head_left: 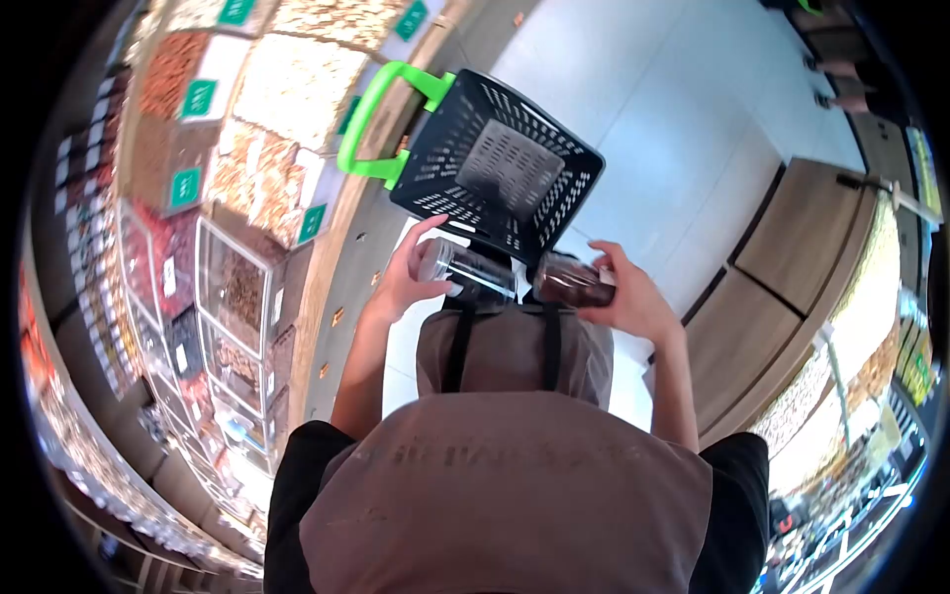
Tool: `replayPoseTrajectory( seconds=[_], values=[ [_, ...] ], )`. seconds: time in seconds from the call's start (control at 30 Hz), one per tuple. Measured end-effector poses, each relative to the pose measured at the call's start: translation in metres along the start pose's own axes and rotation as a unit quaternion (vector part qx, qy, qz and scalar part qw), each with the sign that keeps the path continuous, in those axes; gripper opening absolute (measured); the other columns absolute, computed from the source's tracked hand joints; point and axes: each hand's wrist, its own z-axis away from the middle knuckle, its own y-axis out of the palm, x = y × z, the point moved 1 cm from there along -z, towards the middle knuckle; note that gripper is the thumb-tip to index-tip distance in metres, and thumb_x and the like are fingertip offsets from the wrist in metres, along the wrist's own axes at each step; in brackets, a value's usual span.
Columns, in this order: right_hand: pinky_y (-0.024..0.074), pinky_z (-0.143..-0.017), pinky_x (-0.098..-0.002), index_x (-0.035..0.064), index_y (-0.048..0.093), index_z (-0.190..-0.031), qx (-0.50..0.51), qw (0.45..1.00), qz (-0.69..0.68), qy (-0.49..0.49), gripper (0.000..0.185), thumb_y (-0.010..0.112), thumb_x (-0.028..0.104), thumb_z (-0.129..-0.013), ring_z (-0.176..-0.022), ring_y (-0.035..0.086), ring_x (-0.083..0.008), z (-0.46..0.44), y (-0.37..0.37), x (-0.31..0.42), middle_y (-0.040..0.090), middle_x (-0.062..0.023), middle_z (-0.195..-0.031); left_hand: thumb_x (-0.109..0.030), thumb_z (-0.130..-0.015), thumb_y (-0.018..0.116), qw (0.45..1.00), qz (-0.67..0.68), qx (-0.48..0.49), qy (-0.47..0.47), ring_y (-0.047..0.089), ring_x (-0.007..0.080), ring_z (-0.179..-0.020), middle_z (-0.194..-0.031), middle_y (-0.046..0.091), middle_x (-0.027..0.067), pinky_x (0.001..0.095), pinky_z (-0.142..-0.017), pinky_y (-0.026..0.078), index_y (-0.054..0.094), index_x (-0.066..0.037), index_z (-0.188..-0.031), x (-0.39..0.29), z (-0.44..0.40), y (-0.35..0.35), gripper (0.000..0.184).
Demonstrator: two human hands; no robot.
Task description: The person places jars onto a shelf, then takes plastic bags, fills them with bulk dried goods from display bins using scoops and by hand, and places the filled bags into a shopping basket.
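My left hand (404,277) is closed round one end of a clear, see-through jar (477,269) that lies on its side. In my right hand (633,295) is a jar with dark brown contents (574,281), also tilted on its side, its far end facing the clear jar. Both jars are in front of my body, just at the near edge of a black shopping basket (404,170) with a bright green handle (368,117). Nothing shows inside the basket. Whether the jars touch the basket, I cannot tell.
To the left runs a wooden-edged counter (341,228) with bulk bins of nuts and dried goods (297,84), green price tags and clear-lidded boxes (233,282). Wooden cabinets (737,337) stand on the right. Pale floor tiles (673,109) stretch ahead; another person's legs (846,87) show far right.
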Motion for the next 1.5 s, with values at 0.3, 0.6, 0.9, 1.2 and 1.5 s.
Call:
replayPoseTrajectory(
  seconds=[0.3, 0.6, 0.9, 1.2, 1.5],
  values=[
    [0.0435, -0.096, -0.0322, 0.0048, 0.044, -0.127, 0.260, 0.928, -0.168, -0.205, 0.075, 0.084, 0.013, -0.064, -0.103, 0.056, -0.0135, 0.042, -0.034, 0.043, 0.053, -0.0069, -0.120, -0.074, -0.088, 0.044, 0.874, 0.439, -0.006, 0.210, 0.065, 0.0219, -0.087, -0.104, 0.064, 0.0160, 0.0364, -0.070, 0.057, 0.028, 0.001, -0.150, 0.019, 0.093, 0.092, 0.098],
    [0.0490, -0.092, -0.0329, -0.0015, 0.042, -0.133, 0.315, 0.814, -0.382, -0.304, 0.094, 0.089, 0.029, -0.058, -0.102, 0.064, -0.0224, 0.034, 0.040, 0.109, 0.064, -0.0156, -0.111, -0.048, -0.097, 0.034, 0.816, 0.530, -0.046, 0.225, 0.065, 0.0301, -0.099, -0.118, 0.062, 0.0224, 0.0443, -0.086, 0.056, 0.029, -0.001, -0.152, 0.003, 0.170, 0.132, 0.072],
    [0.0521, -0.071, -0.0364, -0.0074, 0.032, -0.144, 0.455, 0.581, -0.663, -0.124, 0.096, 0.062, 0.060, -0.082, -0.089, 0.062, -0.0265, 0.005, 0.164, 0.143, 0.058, -0.0196, -0.109, -0.054, -0.098, 0.042, 0.781, 0.527, -0.044, 0.333, 0.062, 0.0283, -0.105, -0.119, 0.060, 0.0194, 0.0457, -0.093, 0.054, 0.027, -0.002, -0.153, 0.008, 0.211, 0.078, 0.077],
    [0.0496, -0.084, -0.0393, -0.0045, 0.048, -0.126, 0.444, 0.616, -0.650, -0.016, 0.086, 0.043, 0.073, -0.089, -0.090, 0.067, -0.0278, -0.046, 0.290, 0.223, 0.065, -0.0198, -0.109, -0.058, -0.100, 0.035, 0.816, 0.506, -0.100, 0.262, 0.064, 0.0346, -0.105, -0.120, 0.061, 0.0242, 0.0479, -0.094, 0.053, 0.039, 0.003, -0.143, 0.004, 0.285, -0.056, 0.075],
    [0.0575, -0.077, -0.0422, -0.0014, 0.058, -0.119, 0.290, 0.810, -0.496, 0.117, 0.061, 0.052, 0.053, -0.094, -0.082, 0.067, -0.0285, -0.087, 0.362, 0.303, 0.068, -0.0187, -0.098, -0.035, -0.100, 0.054, 0.850, 0.364, -0.270, 0.269, 0.067, 0.0297, -0.103, -0.116, 0.064, 0.0177, 0.0436, -0.091, 0.057, 0.046, -0.005, -0.138, -0.014, 0.315, -0.145, 0.049]
  ],
)
